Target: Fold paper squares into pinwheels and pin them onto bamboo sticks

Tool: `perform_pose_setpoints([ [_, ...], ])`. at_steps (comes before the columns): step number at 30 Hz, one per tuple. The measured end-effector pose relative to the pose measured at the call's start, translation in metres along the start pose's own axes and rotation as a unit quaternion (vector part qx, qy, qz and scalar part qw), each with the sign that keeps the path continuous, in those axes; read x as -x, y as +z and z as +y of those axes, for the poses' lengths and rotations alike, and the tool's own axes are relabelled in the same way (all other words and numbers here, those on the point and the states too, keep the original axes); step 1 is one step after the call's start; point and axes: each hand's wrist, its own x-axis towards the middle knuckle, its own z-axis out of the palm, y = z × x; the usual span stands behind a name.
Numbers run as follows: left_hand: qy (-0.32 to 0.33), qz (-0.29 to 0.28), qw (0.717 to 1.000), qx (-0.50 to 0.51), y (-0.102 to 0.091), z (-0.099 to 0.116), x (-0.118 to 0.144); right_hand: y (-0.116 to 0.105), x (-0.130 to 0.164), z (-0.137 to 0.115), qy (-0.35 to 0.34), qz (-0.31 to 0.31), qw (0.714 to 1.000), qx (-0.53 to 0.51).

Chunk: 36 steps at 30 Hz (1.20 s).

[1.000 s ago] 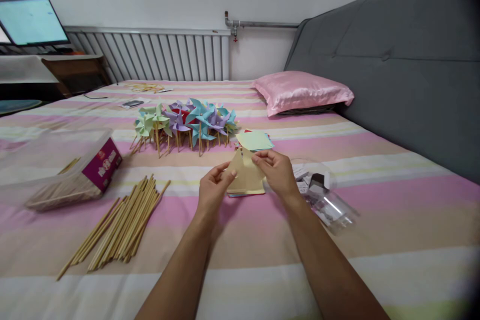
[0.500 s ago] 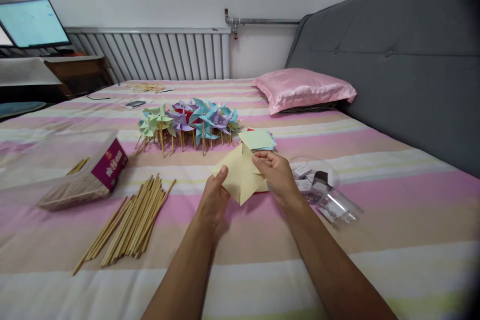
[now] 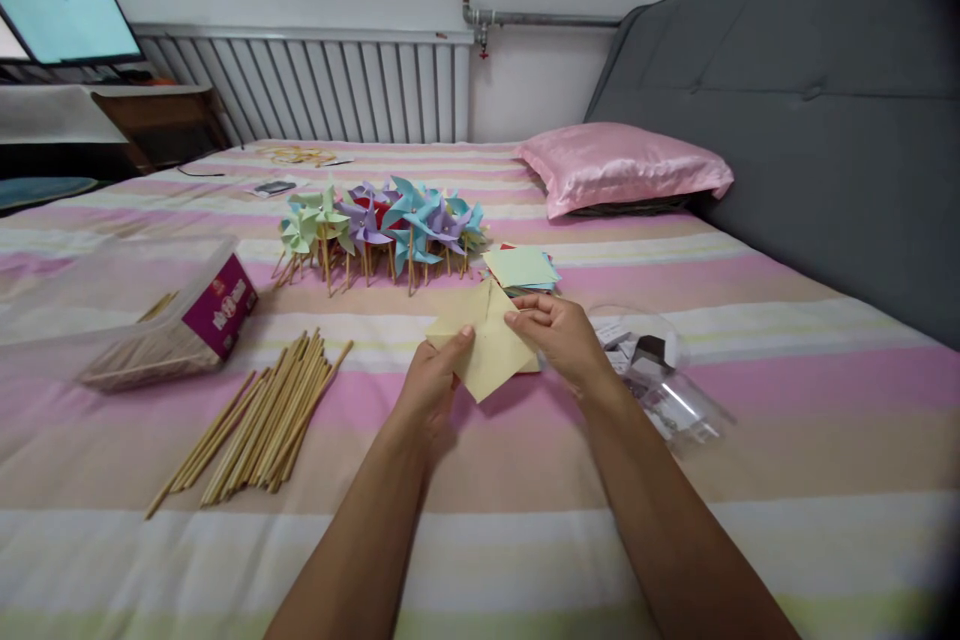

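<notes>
Two hands folding a yellow paper square above a striped bed.

At the centre of the frame our left hand (image 3: 431,382) pinches the left corner of the yellow paper (image 3: 486,345) between thumb and fingers, while our right hand (image 3: 559,335) pinches a flap near the sheet's middle; the sheet hangs just above the bed (image 3: 525,540). To do this well, we judge, each flap tip should meet the centre exactly and stay lightly pinned, without creasing the curve. Behind lie a stack of coloured paper (image 3: 520,267) and a cluster of finished pinwheels (image 3: 379,225); loose wooden sticks (image 3: 259,425) and a stick box (image 3: 180,325) sit at centre left, a clear plastic tub (image 3: 652,365) just right of the hands.
</notes>
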Motion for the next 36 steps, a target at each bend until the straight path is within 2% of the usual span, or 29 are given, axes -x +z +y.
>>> perform_pose_setpoints([
  [6, -0.003, -0.007, 1.000, 0.007, -0.001, -0.002, 0.000, -0.005, -0.003, 0.000, -0.021, 0.020, 0.999, 0.021],
  [13, 0.013, 0.039, 0.999, 0.020, -0.004, -0.001, -0.003, -0.011, -0.005, -0.005, -0.021, 0.064, 0.998, 0.002],
  [17, 0.041, 0.060, 0.997, 0.038, -0.003, -0.001, -0.006, -0.013, -0.005, -0.006, 0.021, -0.012, 0.999, 0.029],
  [20, 0.043, 0.050, 0.997, 0.038, -0.003, -0.001, -0.006, -0.013, -0.005, -0.003, 0.028, -0.051, 0.998, 0.034],
  [25, 0.018, 0.014, 0.999, 0.037, -0.002, 0.004, -0.002, -0.014, -0.006, -0.002, -0.009, -0.012, 0.999, 0.039],
  [28, 0.001, -0.014, 0.997, 0.077, -0.001, 0.011, 0.001, -0.016, -0.006, -0.005, -0.036, 0.012, 0.998, 0.055],
  [31, -0.017, -0.007, 0.994, 0.108, -0.001, 0.016, 0.003, -0.016, -0.006, -0.006, -0.051, 0.017, 0.997, 0.062],
  [36, -0.036, -0.002, 0.997, 0.073, -0.005, 0.015, 0.000, -0.017, -0.007, -0.005, -0.063, 0.015, 0.996, 0.059],
])
